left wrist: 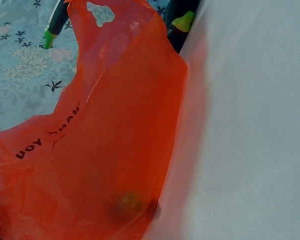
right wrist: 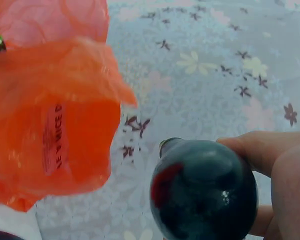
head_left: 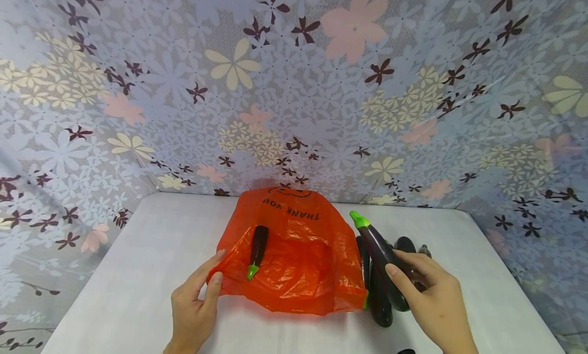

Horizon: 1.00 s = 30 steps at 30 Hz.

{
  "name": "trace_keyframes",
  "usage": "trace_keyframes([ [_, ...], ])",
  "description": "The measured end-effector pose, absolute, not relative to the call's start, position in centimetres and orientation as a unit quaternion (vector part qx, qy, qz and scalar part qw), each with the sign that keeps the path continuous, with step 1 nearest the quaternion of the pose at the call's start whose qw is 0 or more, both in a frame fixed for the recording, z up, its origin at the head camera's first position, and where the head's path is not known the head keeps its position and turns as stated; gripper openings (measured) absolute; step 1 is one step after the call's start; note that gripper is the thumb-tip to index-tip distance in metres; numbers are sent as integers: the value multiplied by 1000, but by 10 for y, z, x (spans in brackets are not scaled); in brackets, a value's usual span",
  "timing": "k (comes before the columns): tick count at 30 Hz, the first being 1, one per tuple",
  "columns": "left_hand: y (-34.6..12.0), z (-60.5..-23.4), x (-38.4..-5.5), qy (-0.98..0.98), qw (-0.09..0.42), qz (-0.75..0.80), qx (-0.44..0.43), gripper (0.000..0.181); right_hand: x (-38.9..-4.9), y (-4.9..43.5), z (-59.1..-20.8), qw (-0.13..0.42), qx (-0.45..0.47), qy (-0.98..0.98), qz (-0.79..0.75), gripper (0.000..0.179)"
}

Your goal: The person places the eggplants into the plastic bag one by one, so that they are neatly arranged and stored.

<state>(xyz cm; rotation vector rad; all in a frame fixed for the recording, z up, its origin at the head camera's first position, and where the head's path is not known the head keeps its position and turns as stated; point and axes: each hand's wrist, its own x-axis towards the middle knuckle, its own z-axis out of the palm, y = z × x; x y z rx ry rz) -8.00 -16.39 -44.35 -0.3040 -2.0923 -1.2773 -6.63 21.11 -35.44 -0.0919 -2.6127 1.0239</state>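
Observation:
A red plastic bag (head_left: pixel 298 269) printed "THANK YOU" lies on the table with its mouth spread. My left hand (head_left: pixel 195 305) pinches the bag's left edge between thumb and fingers. One dark eggplant (head_left: pixel 259 244) with a green stem rests inside, toward the left of the mouth. Right of the bag, my right hand (head_left: pixel 434 290) grips another eggplant (head_left: pixel 378 254), its green stem tilted up and away toward the bag. That eggplant's (right wrist: pixel 205 190) rounded end faces the right wrist view. In the left wrist view the bag (left wrist: pixel 125 125) fills the middle, the left hand hidden.
Under and behind the right hand lie several more eggplants (head_left: pixel 380 305), some partly covered by the hand. A dark rounded end (head_left: pixel 406 351) shows at the bottom edge. The white table (head_left: pixel 128 272) meets a flower-patterned backdrop (head_left: pixel 294 88).

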Motion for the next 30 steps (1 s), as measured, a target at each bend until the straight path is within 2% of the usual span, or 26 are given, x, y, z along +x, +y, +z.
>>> trace_keyframes([
  [8,-164,-443,-80,-800,329,-488,-116,36,-61,196,-345,136,-20,-919,371,38],
  [20,-163,-444,-78,-807,316,-487,-103,35,-52,173,-341,135,31,-912,387,30],
  [30,-162,-444,-78,-807,320,-486,-104,35,-51,152,-339,104,36,-909,403,28],
])
